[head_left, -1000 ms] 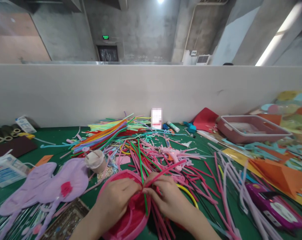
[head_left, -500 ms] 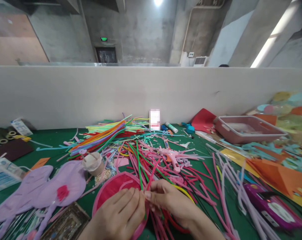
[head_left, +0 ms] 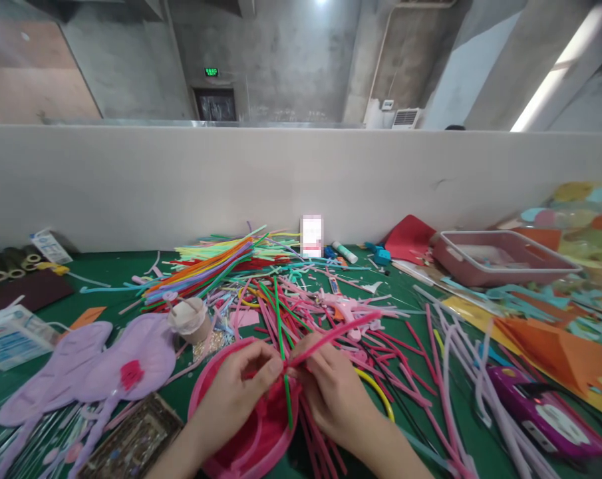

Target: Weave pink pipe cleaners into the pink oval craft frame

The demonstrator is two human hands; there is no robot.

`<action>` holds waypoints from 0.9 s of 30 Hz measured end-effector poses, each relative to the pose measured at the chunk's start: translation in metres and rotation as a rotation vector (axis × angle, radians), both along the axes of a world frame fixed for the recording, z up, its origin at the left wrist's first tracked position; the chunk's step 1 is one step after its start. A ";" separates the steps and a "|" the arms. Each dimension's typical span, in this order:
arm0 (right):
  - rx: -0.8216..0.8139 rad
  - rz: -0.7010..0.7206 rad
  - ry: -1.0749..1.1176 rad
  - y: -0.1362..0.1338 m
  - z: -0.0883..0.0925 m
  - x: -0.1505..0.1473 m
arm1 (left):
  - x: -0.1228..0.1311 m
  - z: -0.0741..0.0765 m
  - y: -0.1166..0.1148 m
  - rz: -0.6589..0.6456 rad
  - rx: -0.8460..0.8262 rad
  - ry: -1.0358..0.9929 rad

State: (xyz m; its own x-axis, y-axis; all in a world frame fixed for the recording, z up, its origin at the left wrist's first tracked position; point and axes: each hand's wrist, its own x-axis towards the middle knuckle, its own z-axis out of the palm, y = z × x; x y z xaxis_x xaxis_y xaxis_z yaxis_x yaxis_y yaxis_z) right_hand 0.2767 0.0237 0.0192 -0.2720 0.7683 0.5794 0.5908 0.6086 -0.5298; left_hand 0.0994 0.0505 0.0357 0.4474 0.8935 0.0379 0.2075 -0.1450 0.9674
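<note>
My left hand point(head_left: 245, 386) and my right hand point(head_left: 328, 389) meet over a round pink piece with a raised rim point(head_left: 199, 380). Between the fingertips a green pipe cleaner point(head_left: 289, 402) stands nearly upright, crossed by a pink pipe cleaner point(head_left: 348, 330). The left thumb and fingers pinch the green one near the crossing. Fingers of the right hand are closed round the pink one, whose free end slants up to the right. How the two are joined at the crossing is partly covered by my fingers.
Loose pink pipe cleaners and a pink glue gun point(head_left: 343, 307) lie beyond my hands. To the left are a paper cup point(head_left: 189, 320), a lilac butterfly shape point(head_left: 146, 352) and a brown tray point(head_left: 131, 436). A purple device point(head_left: 543, 416) and a pink basket point(head_left: 505, 273) stand right.
The pink pipe cleaner has swung from nearly upright to slanting right. My right hand has turned over it, and my left hand has rolled so that its thumb shows.
</note>
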 end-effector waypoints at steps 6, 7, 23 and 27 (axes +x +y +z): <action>0.038 0.035 -0.066 -0.001 -0.001 -0.004 | 0.002 0.000 0.000 -0.064 -0.161 -0.073; 0.006 0.023 -0.032 -0.002 -0.001 -0.005 | 0.002 -0.001 -0.001 -0.044 -0.086 -0.052; -1.006 0.236 0.831 -0.006 0.015 -0.004 | -0.013 -0.014 -0.005 -0.008 1.329 0.241; -0.402 -0.007 0.485 -0.008 0.013 -0.004 | -0.002 -0.012 -0.005 0.125 0.625 0.078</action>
State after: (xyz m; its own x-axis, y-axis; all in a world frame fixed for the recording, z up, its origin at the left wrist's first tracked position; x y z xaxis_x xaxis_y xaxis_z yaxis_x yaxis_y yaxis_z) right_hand 0.2723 0.0154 0.0317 -0.0448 0.9524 0.3014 0.2296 0.3035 -0.9248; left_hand 0.0970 0.0456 0.0236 0.3635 0.7594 0.5396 0.3262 -0.6463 0.6898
